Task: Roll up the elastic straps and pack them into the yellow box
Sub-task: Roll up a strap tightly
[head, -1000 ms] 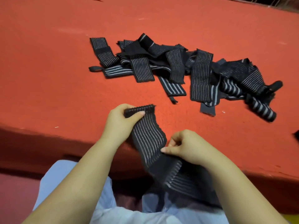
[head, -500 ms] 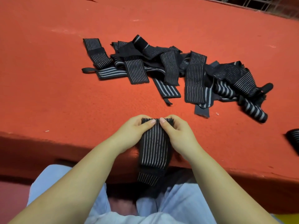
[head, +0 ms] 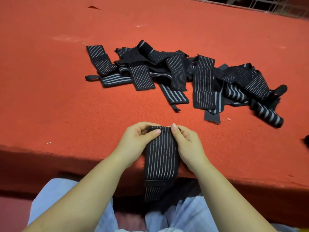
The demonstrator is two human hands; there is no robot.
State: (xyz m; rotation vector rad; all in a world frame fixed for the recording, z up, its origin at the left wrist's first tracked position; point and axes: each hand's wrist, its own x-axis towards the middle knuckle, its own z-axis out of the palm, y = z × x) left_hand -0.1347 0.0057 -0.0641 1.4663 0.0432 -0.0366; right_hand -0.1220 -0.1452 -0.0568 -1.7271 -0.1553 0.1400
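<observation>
Head-camera footage is filled nearest by pale blue trousers [head: 55,203] and two bare forearms. Just beyond, one black elastic strap with thin white lengthwise stripes [head: 161,158] is draped over the near edge of the red felt-covered table [head: 50,101], its tail hanging toward the lap. Its top end is pinched by the left hand [head: 138,141] and the right hand [head: 187,144], thumbs on top and fingers curled behind, where the first turn of a roll seems to be started. Farther back, a loose heap of black striped straps [head: 184,76] is left unrolled, apart from what looks like one rolled piece at its right end. The yellow box cannot be made out with certainty, so most of the job is judged to remain.
</observation>
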